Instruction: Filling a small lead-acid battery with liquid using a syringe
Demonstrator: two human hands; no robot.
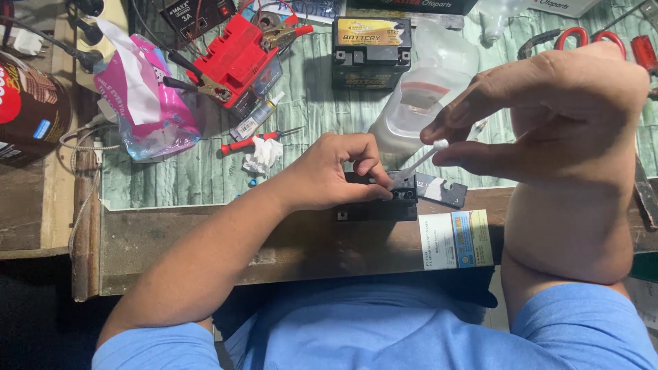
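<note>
A small black battery (pixel 394 204) sits at the near edge of the workbench. My left hand (pixel 329 171) rests on its top, fingers curled at the terminal end. My right hand (pixel 548 113) hovers above and to the right, pinching a thin white plastic syringe-like tube (pixel 419 163) whose tip points down into the battery's top. A translucent plastic bottle (pixel 425 96) stands just behind the battery.
A second black battery with a yellow label (pixel 371 51) stands at the back. A red charger box with clips (pixel 236 58) and a pink tissue pack (pixel 147 103) lie left. A red screwdriver (pixel 253 140), crumpled tissue (pixel 264 154), red scissors (pixel 582 38) and a printed carton (pixel 456 240) are nearby.
</note>
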